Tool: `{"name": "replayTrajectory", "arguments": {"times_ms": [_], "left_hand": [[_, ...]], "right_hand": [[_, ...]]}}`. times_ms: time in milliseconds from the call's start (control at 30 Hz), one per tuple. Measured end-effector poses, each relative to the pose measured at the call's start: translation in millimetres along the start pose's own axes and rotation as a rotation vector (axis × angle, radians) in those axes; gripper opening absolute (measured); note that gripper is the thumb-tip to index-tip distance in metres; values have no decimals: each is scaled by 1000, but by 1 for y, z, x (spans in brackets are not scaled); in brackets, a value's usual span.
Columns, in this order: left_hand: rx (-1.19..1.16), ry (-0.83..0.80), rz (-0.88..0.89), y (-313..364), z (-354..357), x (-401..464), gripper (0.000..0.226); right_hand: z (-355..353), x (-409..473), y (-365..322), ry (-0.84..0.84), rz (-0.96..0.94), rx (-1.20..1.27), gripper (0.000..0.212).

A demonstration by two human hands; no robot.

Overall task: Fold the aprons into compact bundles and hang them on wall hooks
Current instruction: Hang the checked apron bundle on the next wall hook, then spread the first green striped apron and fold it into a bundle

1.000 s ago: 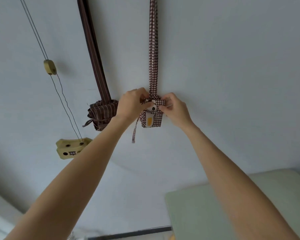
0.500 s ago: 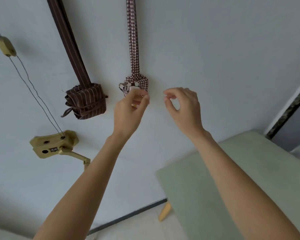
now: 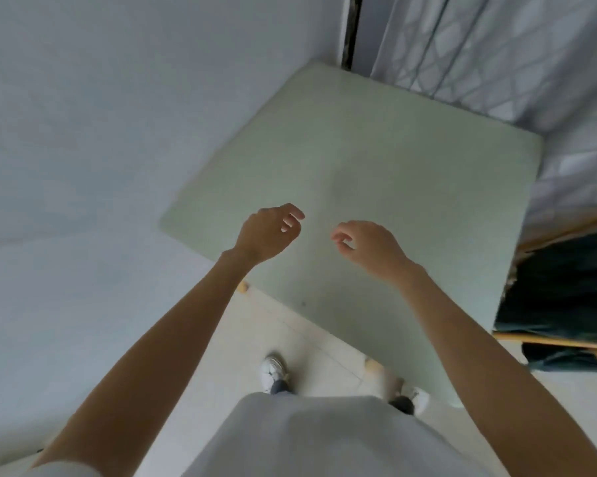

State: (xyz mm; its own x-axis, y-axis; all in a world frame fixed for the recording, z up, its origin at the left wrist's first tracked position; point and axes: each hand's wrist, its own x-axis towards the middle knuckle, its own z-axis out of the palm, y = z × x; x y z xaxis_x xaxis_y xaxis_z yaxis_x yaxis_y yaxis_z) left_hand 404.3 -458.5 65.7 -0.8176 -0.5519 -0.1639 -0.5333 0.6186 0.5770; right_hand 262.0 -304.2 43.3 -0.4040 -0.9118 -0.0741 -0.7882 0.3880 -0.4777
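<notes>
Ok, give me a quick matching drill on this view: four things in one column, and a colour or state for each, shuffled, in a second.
Things:
1. left hand
2. table
3. shoe
4. dark garment

Colour or state:
A. pale green, top bare where visible
B. white, on the tiled floor
C. holds nothing, fingers loosely curled
D. draped at the right edge of the view, beside the table

Pairs: 1-C, 2-A, 3-B, 4-D
</notes>
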Motion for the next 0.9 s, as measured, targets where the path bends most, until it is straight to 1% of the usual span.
{"name": "replayTrajectory", "arguments": {"times_ms": [100, 200, 233, 300, 367, 400, 433, 467, 533, 567, 600, 633, 667, 700, 733, 800, 867, 900], "left_hand": [[-3, -98, 69, 49, 69, 13, 17], [-38, -150, 142, 106, 133, 32, 18], [-69, -178, 155, 137, 161, 40, 19], [-132, -229, 172, 184, 200, 50, 23], [-187, -261, 180, 230, 238, 60, 23], [-207, -286, 189, 256, 258, 67, 24], [-222, -301, 198, 268, 266, 68, 29], [-244, -326, 218, 296, 287, 76, 37], [-275, -391, 232, 336, 313, 83, 57], [-270, -439, 242, 356, 332, 88, 68], [-253, -499, 254, 373, 348, 91, 80], [-255, -569, 271, 396, 368, 96, 91], [-253, -625, 290, 406, 380, 96, 101], [-251, -658, 321, 417, 395, 99, 109], [-224, -681, 338, 426, 405, 101, 114], [-138, -630, 359, 441, 420, 109, 122], [-96, -546, 377, 448, 423, 118, 130], [-96, -529, 387, 447, 428, 124, 132]], "right_hand": [[-7, -57, 78, -75, 134, -30, 23], [-32, -107, 148, -58, 187, -43, 25], [-47, -128, 181, -51, 195, -47, 25], [-72, -161, 230, -11, 191, -41, 24], [-96, -192, 276, 83, 201, -70, 21], [-108, -207, 303, 138, 246, -102, 21], [-113, -215, 317, 196, 301, -136, 22], [-124, -229, 345, 244, 389, -171, 27], [-139, -245, 383, 287, 559, -214, 45], [-147, -253, 401, 279, 642, -156, 56], [-152, -258, 415, 274, 710, -24, 66], [-159, -266, 431, 276, 769, 171, 75], [-159, -267, 437, 277, 764, 357, 82], [-161, -267, 443, 298, 725, 474, 88], [-160, -268, 449, 309, 688, 505, 92], [-163, -273, 459, 306, 726, 445, 94], [-169, -276, 463, 305, 792, 289, 85], [-172, -278, 464, 314, 785, 192, 78]]}}
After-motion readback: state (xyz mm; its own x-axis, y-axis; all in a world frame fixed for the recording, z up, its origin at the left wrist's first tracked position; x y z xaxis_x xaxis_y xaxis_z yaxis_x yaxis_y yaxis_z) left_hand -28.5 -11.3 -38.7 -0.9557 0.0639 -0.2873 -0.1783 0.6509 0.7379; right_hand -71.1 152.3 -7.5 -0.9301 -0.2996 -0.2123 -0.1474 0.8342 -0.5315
